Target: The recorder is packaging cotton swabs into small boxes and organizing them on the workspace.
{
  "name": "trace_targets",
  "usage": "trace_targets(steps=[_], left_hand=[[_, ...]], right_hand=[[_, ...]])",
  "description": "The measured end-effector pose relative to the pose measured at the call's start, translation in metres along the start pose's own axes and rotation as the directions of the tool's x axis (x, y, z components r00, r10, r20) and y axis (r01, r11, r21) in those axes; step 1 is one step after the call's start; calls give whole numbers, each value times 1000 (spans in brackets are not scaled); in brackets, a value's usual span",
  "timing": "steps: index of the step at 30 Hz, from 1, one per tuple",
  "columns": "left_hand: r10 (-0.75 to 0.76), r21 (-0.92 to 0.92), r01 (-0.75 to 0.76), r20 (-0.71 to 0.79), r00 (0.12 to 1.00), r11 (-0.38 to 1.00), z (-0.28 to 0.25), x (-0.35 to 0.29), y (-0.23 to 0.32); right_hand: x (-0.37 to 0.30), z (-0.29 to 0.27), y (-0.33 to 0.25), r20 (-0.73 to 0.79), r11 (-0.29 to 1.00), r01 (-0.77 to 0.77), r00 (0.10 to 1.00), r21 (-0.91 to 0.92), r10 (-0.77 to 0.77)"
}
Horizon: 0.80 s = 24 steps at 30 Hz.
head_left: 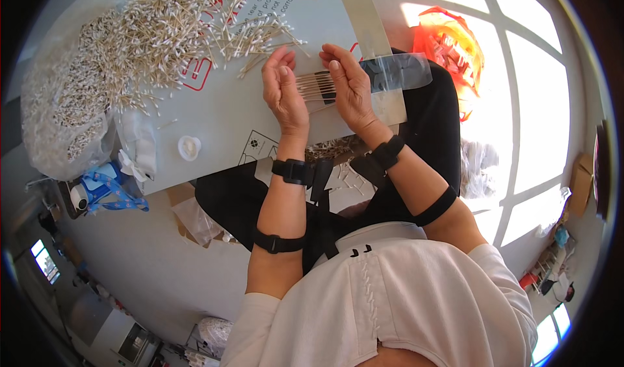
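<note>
Several cotton swabs (pixel 314 85) lay side by side between the person's hands, near the edge of the table (pixel 224 110). The left hand (pixel 285 97) and right hand (pixel 353 93) curved around either end; I couldn't tell whether either gripped. A clear bag (pixel 411 71) stuck out past the right hand, and a big swab heap (pixel 153 32) spread leftward.

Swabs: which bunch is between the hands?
The small row between the left hand and the right hand: its sticks lie side by side, whereas the big pile farther left is jumbled.
</note>
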<state>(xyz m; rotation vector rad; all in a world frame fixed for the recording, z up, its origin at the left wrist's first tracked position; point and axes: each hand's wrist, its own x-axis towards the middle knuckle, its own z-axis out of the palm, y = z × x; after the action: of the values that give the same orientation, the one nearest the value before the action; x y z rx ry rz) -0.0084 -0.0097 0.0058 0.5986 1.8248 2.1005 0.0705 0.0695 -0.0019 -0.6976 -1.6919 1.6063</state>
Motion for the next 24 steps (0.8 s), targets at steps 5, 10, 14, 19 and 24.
trace_targets(steps=[5,10,14,19,24], left_hand=[[205,438,-286,223,953,852,-20,-15,10],[105,727,-435,453,885,531,-25,-27,15],[112,703,-412,432,895,579,-20,-29,11],[149,385,-169,82,985,907,-1,-25,3],[85,289,-105,78,993,952,8,-29,2]], right_hand=[[-5,-20,-11,-50,985,-63,996,160,72],[-2,-36,-17,-82,947,-142,982,288,172],[-11,-25,-11,-93,957,-109,986,269,138],[-14,-8,-1,-103,982,-59,992,182,79],[-9,7,3,-144,984,-10,989,178,36]])
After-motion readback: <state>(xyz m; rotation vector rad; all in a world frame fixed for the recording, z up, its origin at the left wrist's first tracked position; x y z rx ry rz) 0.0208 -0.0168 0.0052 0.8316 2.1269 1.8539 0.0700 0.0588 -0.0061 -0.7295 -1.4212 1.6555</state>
